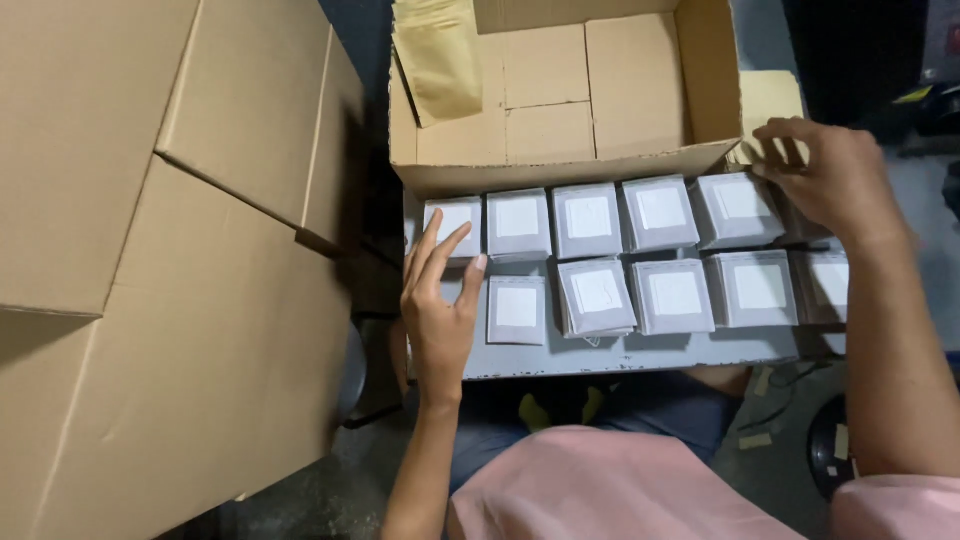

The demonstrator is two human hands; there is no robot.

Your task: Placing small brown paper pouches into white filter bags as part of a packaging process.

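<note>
Several small grey-white packets with square white labels lie in two rows on a grey surface (640,352) in front of me. My left hand (438,305) rests flat at the left end of the rows, fingertips touching the far-left packet (456,220). My right hand (825,175) sits at the right end, fingers spread over the far-right packets (738,205) and touching the rim of an open cardboard box (560,172). Neither hand grips anything.
The open box holds flat cardboard dividers (545,95) and a tan padded envelope (438,60) leaning on its left wall. Large closed cardboard boxes (170,260) stand at the left. A yellow envelope (770,100) lies behind the right hand. My lap in pink cloth (600,490) is below.
</note>
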